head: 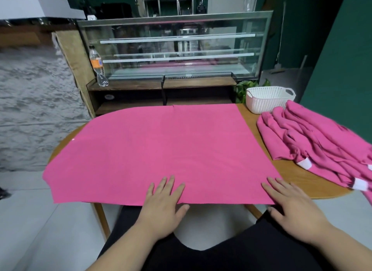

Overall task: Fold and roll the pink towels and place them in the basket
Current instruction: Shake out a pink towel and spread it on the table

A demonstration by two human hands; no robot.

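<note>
A large pink towel [161, 149] lies spread flat over most of the round wooden table [302, 176]. My left hand [163, 202] rests flat on the towel's near edge, fingers straight. My right hand [287, 206] presses flat on the near right corner, fingers spread. A pile of several rumpled pink towels [314, 141] with white tags lies on the table's right side. An empty white woven basket [267, 99] with handles stands at the far right of the table, behind the pile.
Beyond the table stands a wooden shelf [161, 85] with a glass display case [177, 47] on it and a plastic bottle [97, 67] at its left. A green plant [246, 89] sits left of the basket. Tiled floor lies left and below.
</note>
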